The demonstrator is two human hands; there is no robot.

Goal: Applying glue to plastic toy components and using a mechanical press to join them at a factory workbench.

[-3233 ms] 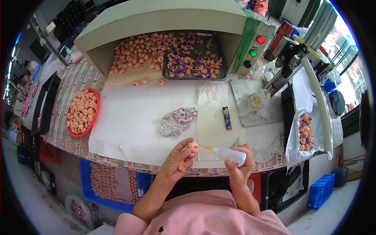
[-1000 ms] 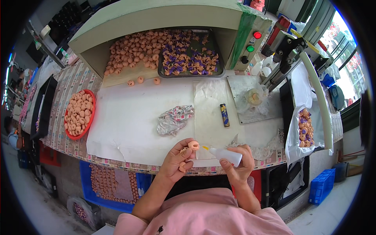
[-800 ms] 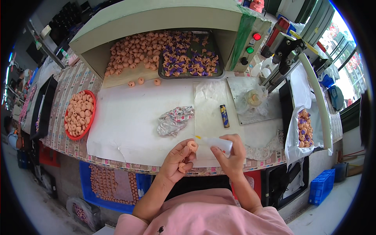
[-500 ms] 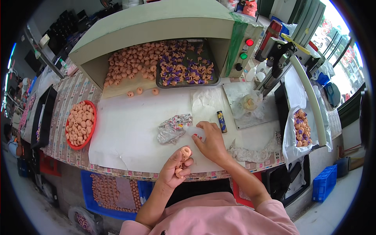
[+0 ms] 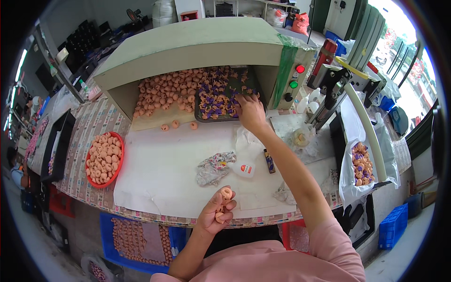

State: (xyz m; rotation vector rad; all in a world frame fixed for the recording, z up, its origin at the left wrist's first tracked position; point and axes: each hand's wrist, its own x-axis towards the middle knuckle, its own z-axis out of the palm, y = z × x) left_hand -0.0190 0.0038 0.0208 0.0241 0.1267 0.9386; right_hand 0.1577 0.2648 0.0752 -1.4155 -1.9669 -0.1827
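Note:
My left hand point(image 5: 217, 212), near the table's front edge, is closed around a few small hollow peach doll heads point(image 5: 226, 193); the top one shows its round opening. My right hand point(image 5: 251, 113) reaches over the front right of a dark tray point(image 5: 221, 120). Its fingers are spread and bent down among small purple-and-peach doll bodies point(image 5: 214, 101); the fingertips are partly hidden. A small white squeeze bottle point(image 5: 244, 169) with a red mark lies on the white sheet, beside a crumpled patterned wrapper point(image 5: 213, 170). Beneath my right forearm is a dark blue and yellow tube point(image 5: 269, 161).
A beige box-shaped machine point(image 5: 188, 54) arches over the tray and a heap of peach heads point(image 5: 164, 89). At left stands a red basket point(image 5: 123, 155) of heads. On the right are a lever press point(image 5: 331, 98) and a plastic-lined bin point(image 5: 345, 188) of pieces.
My right hand has let go of the white bottle and moved forward to the tray. The bottle now lies beside the wrapper. My left hand still holds the heads. The view has shifted slightly.

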